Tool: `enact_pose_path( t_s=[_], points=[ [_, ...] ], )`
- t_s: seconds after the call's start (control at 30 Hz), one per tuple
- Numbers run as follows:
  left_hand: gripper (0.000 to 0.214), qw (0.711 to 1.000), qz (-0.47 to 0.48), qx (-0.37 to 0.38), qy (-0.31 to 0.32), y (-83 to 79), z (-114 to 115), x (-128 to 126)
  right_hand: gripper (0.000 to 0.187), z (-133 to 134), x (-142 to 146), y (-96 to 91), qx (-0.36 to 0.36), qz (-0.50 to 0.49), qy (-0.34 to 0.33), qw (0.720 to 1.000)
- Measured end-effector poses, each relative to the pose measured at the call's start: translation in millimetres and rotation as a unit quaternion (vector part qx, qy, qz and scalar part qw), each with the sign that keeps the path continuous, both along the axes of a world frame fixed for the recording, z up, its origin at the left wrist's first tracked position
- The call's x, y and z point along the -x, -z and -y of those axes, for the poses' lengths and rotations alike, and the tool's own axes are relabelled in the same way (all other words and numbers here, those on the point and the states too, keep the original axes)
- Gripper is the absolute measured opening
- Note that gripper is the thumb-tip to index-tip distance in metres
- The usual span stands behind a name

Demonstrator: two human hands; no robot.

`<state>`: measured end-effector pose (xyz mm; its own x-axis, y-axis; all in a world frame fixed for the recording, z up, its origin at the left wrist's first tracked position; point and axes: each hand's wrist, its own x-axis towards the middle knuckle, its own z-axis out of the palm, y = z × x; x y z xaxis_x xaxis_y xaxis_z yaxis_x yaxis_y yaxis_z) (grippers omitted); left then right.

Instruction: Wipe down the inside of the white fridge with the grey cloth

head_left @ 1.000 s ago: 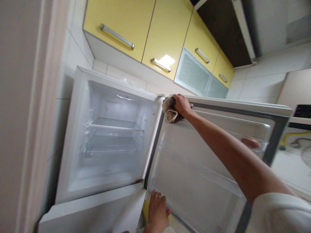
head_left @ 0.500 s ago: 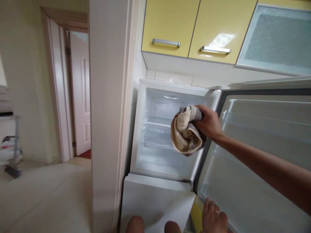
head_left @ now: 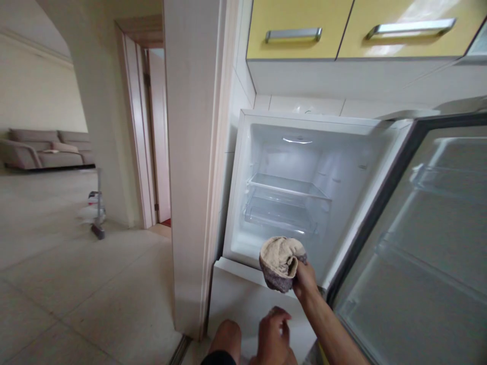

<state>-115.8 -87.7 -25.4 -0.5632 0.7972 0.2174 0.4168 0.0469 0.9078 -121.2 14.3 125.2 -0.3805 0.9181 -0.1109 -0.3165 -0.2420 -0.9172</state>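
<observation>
My right hand (head_left: 305, 280) is closed on a bunched beige and grey-brown cloth (head_left: 282, 258), held in front of the lower front edge of the open fridge compartment (head_left: 239, 243). Below it, my left hand (head_left: 273, 332) hangs in front of the white lower fridge door (head_left: 228, 289). Its fingers are loosely bent and somewhat apart, with nothing seen in them. Inside the fridge are a glass shelf (head_left: 289, 186) and a clear plastic drawer (head_left: 279, 215). On the right, the upper fridge door (head_left: 429, 274) stands wide open, with clear racks (head_left: 449, 182) on its inner side.
Yellow wall cabinets (head_left: 292, 17) with metal handles hang above the fridge. A pale door-frame column (head_left: 194, 177) stands close on the left. My bent knee (head_left: 228, 334) is at the bottom. Farther off are a broom (head_left: 98, 230) and a grey sofa (head_left: 57, 147).
My right hand has lowered the cloth from the middle of the fridge opening to its front edge. My left hand has left the open door's lower edge and moved left. The view has shifted.
</observation>
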Motion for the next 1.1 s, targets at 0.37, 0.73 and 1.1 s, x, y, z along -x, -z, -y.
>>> enact_pose_path(
  t_s=[0.37, 0.73, 1.1],
  points=[
    [0.082, 0.891, 0.347, -0.271, -0.11, -84.6, 46.7, 54.5, 0.047, 40.9, 26.5, 38.7, -0.247, 0.085, 0.066, 0.963],
    [0.082, 0.845, 0.379, -0.336, -0.172, -106.4, 25.4, 110.0, 0.057, 47.5, 31.2, 82.5, -0.286, -0.011, -0.246, 0.926],
    [0.06, 0.845, 0.187, -0.244, -0.437, -65.0, -23.1, 167.5, 0.043, -102.8, 26.8, 196.2, -0.442, 0.226, 0.025, 0.868]
  ],
)
